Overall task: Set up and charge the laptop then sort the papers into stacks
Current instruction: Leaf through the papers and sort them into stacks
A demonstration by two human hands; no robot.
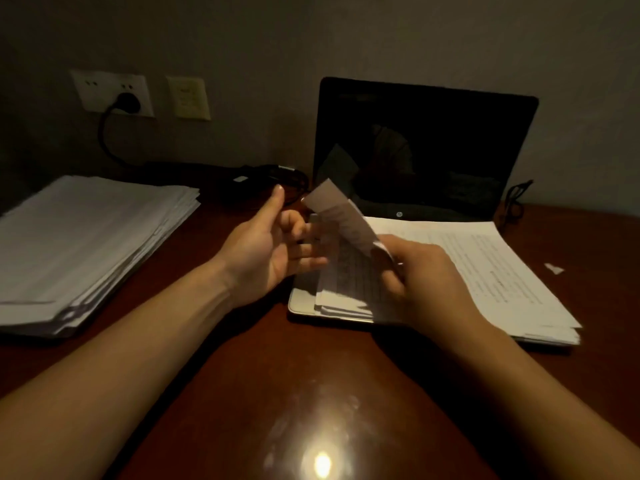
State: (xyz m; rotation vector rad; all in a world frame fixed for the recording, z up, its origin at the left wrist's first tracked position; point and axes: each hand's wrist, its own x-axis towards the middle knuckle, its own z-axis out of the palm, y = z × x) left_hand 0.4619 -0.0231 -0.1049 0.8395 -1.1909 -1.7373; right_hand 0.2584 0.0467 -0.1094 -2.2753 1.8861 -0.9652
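a paper stack (86,244) lies at the desk's (242,375) left edge, the laptop (415,161) sits at its back edge, and more papers (491,268) cover the laptop's right half.

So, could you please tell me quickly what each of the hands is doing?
Left hand: open, palm up, holding nothing.
Right hand: closed on a sheet of paper.

The desk (214,375) looks like dark reddish wood, polished to a gloss (a lamp glares off it near the front edge); the paper stacks (86,244) are matt white sheets; the laptop (426,150) screen is glossy black, its base a smooth silvery finish; the wall (346,36) is matt; the socket plate (110,93) looks like smooth pale plastic.
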